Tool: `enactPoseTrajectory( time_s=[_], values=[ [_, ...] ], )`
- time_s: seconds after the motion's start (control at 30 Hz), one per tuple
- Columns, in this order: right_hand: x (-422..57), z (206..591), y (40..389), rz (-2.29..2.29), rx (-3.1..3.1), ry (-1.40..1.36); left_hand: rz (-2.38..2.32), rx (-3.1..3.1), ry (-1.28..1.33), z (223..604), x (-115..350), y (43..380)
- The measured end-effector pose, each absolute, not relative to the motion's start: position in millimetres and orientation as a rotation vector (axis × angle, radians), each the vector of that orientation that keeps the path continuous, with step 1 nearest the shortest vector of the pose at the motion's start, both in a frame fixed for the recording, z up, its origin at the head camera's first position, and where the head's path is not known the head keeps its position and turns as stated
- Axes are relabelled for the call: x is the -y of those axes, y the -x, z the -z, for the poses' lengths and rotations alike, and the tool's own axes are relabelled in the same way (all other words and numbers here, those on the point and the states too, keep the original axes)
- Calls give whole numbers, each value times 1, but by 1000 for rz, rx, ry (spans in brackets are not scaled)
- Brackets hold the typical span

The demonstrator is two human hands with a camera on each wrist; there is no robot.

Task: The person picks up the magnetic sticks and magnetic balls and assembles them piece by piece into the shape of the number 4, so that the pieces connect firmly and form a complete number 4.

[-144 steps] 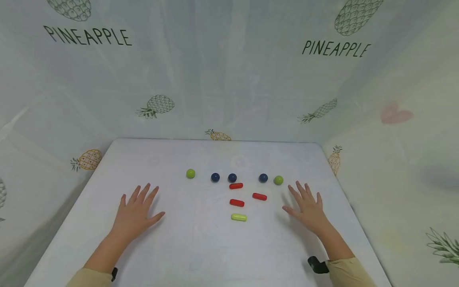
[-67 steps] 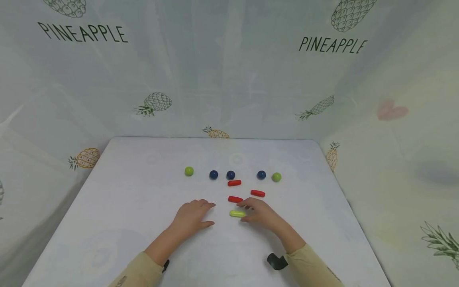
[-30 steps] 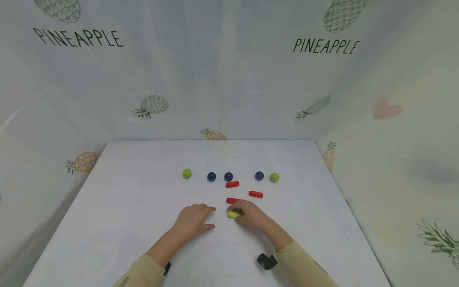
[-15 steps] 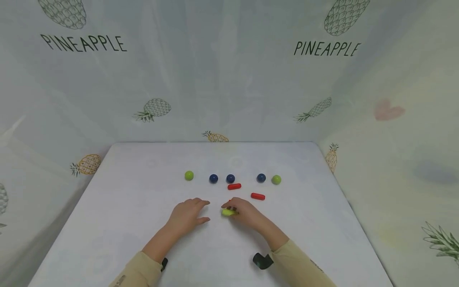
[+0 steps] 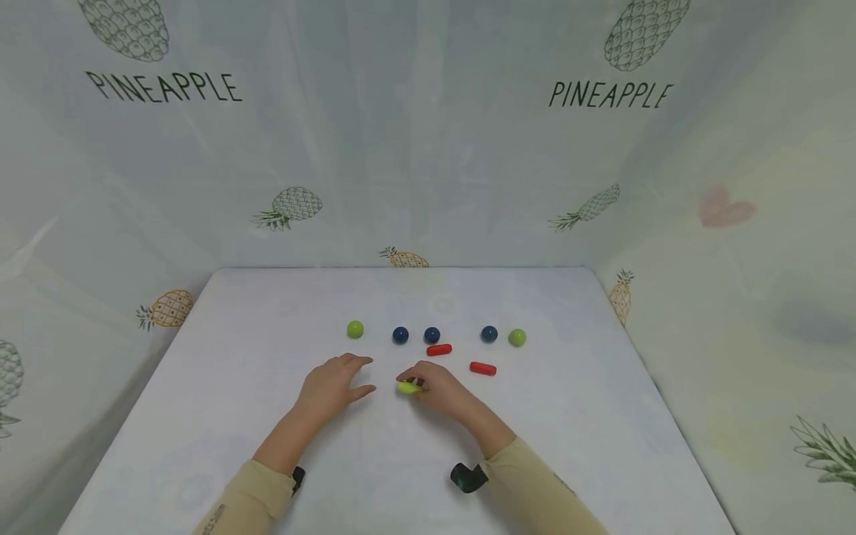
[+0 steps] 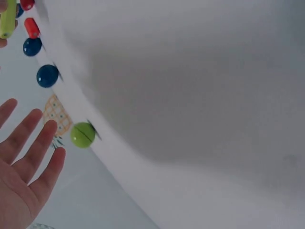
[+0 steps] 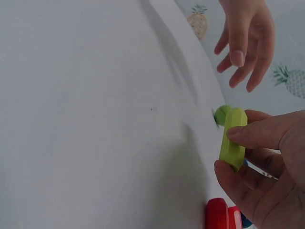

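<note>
My right hand (image 5: 441, 390) pinches a yellow-green stick (image 7: 233, 143) between thumb and fingers. The stick is short and faceted, and hangs above the white table. To its left, my left hand (image 5: 326, 390) hovers with fingers spread and thumb apart, holding nothing. Two short red sticks (image 5: 439, 349) (image 5: 483, 368) lie beyond and to the right of the right hand. A third red stick is hidden behind that hand in the head view. In the left wrist view, a green ball (image 6: 83, 135) sits past the left fingertips.
Along the table's far half stand three dark blue balls (image 5: 400, 336) (image 5: 432, 335) (image 5: 490, 334), flanked by two green balls (image 5: 355, 329) (image 5: 518, 337). A pineapple-print curtain (image 5: 428, 148) rises behind the table (image 5: 374, 468) and along its sides.
Both hands came in from the sides. The right hand took hold of the yellow-green stick, lifted it and moved it leftward. The left hand shifted back a little to the left, still holding nothing.
</note>
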State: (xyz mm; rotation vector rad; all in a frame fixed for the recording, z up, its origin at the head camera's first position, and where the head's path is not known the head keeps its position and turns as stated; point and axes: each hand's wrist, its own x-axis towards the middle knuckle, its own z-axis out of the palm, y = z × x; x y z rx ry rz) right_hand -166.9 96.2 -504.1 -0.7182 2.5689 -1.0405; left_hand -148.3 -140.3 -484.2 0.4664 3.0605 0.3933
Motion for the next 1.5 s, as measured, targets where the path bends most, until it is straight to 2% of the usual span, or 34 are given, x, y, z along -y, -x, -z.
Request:
enactPoseTrajectory(
  time_s=[0.63,1.03,1.5],
  values=[
    [-50,505,187,1144,-2525,567,-594,-3126,-324,481,172,177],
    [-30,514,198,1366,-2437,416,-630,-3087,-284,493,180,202],
    [-10,518,215,1469,-2430,352,-956,-2910,-166,507,183,231]
  ],
)
